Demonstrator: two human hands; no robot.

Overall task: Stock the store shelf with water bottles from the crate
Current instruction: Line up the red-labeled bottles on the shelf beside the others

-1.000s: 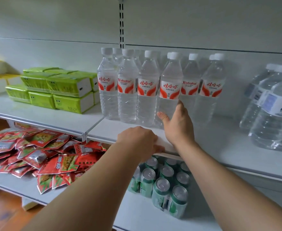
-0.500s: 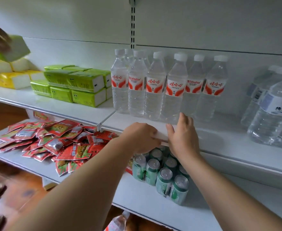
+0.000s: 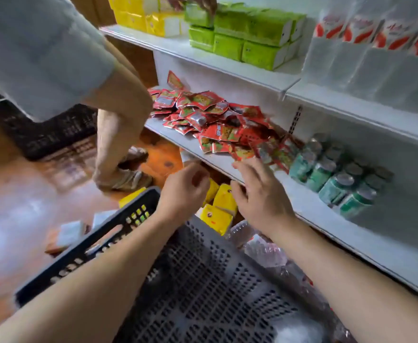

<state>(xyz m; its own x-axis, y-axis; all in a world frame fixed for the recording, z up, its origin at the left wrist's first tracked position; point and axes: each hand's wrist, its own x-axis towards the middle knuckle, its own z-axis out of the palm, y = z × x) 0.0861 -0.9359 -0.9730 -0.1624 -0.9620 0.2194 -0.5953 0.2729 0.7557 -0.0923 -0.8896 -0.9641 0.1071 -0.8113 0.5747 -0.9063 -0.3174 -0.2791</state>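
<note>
A dark perforated crate [image 3: 203, 276] sits on the floor below me, with clear water bottles [image 3: 265, 246] lying along its right side. Both my hands hover above its far end. My left hand [image 3: 183, 191] is loosely curled and holds nothing. My right hand [image 3: 260, 194] has its fingers spread, empty, just in front of the lower shelf edge. Water bottles with red and white labels [image 3: 376, 50] stand on the upper white shelf [image 3: 351, 105] at top right.
Another person [image 3: 54, 58] bends at the left, a hand on green packs [image 3: 247, 33] on the upper shelf. Red snack packets [image 3: 215, 122] and green cans [image 3: 336, 179] fill the middle shelf. Yellow packs [image 3: 220, 209] lie beyond the crate. A second black crate [image 3: 49, 134] stands behind.
My view has swung down from the upper shelf to the crate. Both hands have left the shelf edge and dropped over the crate. The other person has come into view.
</note>
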